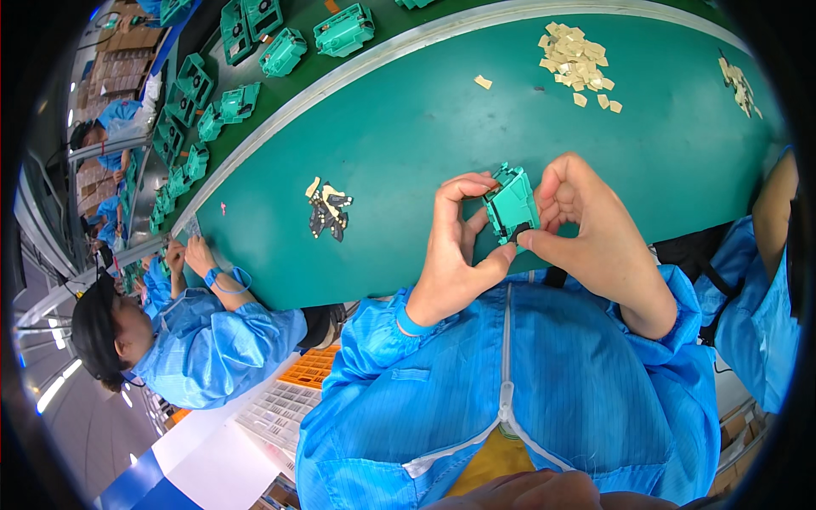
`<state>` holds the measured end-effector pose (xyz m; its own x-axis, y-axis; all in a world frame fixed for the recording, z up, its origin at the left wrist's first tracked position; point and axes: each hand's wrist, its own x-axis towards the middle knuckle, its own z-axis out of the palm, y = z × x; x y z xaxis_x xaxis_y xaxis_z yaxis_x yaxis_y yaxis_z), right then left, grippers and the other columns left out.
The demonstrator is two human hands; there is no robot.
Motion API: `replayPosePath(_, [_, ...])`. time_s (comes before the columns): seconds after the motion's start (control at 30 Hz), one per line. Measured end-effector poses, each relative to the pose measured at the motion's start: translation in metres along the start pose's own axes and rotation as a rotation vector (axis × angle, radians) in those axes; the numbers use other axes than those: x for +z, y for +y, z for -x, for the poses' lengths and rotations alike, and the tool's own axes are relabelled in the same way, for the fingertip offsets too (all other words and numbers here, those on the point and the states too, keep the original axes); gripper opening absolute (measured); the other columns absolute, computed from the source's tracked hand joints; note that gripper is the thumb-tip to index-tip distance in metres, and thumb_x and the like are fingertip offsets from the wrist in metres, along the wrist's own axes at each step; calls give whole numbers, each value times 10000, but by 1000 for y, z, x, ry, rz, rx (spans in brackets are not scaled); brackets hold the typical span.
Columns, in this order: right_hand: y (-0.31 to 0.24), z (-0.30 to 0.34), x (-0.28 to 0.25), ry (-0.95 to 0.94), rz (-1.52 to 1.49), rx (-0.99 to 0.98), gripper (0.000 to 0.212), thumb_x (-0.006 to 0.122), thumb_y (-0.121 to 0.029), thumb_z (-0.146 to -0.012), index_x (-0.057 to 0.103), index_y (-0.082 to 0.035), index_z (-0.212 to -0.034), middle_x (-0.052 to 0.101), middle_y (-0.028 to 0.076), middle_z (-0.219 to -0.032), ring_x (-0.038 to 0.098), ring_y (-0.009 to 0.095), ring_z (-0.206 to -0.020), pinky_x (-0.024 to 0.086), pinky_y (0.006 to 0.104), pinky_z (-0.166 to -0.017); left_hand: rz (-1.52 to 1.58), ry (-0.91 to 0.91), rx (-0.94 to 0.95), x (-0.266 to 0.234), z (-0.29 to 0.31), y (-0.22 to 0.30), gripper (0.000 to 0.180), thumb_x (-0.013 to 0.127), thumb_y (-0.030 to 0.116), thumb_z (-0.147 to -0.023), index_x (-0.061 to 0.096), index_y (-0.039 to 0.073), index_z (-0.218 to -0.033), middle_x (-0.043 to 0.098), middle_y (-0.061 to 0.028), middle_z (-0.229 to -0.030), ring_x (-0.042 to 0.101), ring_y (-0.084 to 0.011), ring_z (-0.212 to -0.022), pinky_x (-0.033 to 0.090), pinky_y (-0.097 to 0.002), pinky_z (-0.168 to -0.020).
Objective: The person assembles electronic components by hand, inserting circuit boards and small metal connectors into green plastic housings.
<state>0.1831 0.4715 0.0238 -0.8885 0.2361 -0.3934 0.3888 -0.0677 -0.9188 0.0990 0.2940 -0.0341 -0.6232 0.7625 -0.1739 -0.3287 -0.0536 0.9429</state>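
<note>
A small green plastic housing (514,204) is held up over the near part of the green table, tilted, with a dark strip along its left and lower edges. My left hand (459,246) grips its left side, fingers at the upper corner and thumb under the lower edge. My right hand (591,234) closes on its right side, the thumb pressing at the lower corner beside a small black piece (520,231). The right fingers curl behind the housing, partly hidden. Left of my hands lies a small heap of black parts (330,212) with cream bits.
A pile of cream pieces (574,58) lies at the far right of the table (399,161), with one loose piece (483,82) nearby. More small parts (739,85) sit further right. Green housings (344,31) line a conveyor beyond the rail. Co-workers (195,340) sit on both sides.
</note>
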Motion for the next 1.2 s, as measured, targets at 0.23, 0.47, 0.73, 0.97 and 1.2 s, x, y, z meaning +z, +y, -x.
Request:
replayPosePath(0.23, [-1, -1, 1, -1, -35, 1, 364, 739, 45, -835, 432, -33, -1014, 612, 70, -865, 643, 142, -784, 503, 283, -671, 5, -9, 37, -1, 0, -4, 696, 636, -132, -724, 381, 77, -1337, 342, -129, -1402, 344, -269, -1428, 380, -508, -1185])
replayPosePath(0.47, [4, -3, 0, -23, -67, -40, 369, 753, 33, -837, 437, -46, -1012, 607, 52, -838, 636, 118, -777, 496, 270, -678, 16, -11, 69, -3, 0, -5, 703, 656, -131, -721, 385, 84, -1333, 356, -128, -1400, 330, -278, -1447, 382, -510, -1180])
replayPosePath(0.73, [29, -21, -6, -50, -491, -12, 273, 699, 28, -925, 471, -83, -1028, 668, 36, -903, 616, 81, -778, 482, 233, -688, 73, 6, 50, -8, -1, 3, 799, 754, -94, -776, 348, 93, -1438, 368, -132, -1479, 336, -271, -1457, 392, -491, -1157])
replayPosePath(0.97, [39, -29, -4, -56, -727, -71, 194, 644, -28, -976, 506, -73, -1104, 702, 73, -995, 665, 123, -886, 502, 247, -777, -294, 91, 81, -1, 0, 22, 958, 864, 13, -768, 286, 107, -1527, 435, -154, -1528, 434, -297, -1426, 380, -513, -1142])
replayPosePath(1.2, [40, -34, -4, -100, -878, -26, 434, 694, -58, -942, 454, -27, -1303, 694, 140, -1112, 690, 195, -975, 533, 283, -829, -754, 202, 193, 7, -3, 49, 847, 866, 74, -787, 370, 26, -1472, 547, -220, -1425, 575, -369, -1305, 505, -489, -1030])
